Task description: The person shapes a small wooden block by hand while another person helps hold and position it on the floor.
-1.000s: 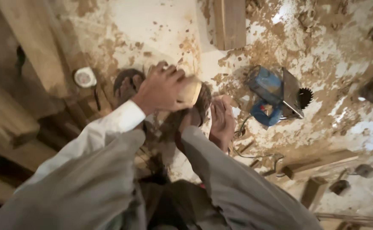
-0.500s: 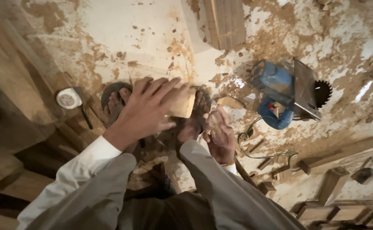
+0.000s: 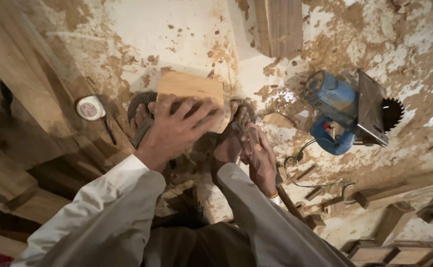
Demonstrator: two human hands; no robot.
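From the white tape measure [image 3: 91, 107] at nine o'clock across, the left hand [image 3: 177, 129] spreads flat and wide over the wooden block [image 3: 192, 94] between the sandalled feet; pressing it squarely seems wise while the right hand [image 3: 261, 160], fingers loosely curled around nothing visible, rests clear of the blue circular saw [image 3: 347, 112] at three o'clock.

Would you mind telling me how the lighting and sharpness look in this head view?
Head view: bright light washes out the floor at top; the left planks lie in shadow; left hand and block are sharp; edges bow from wide-angle distortion.
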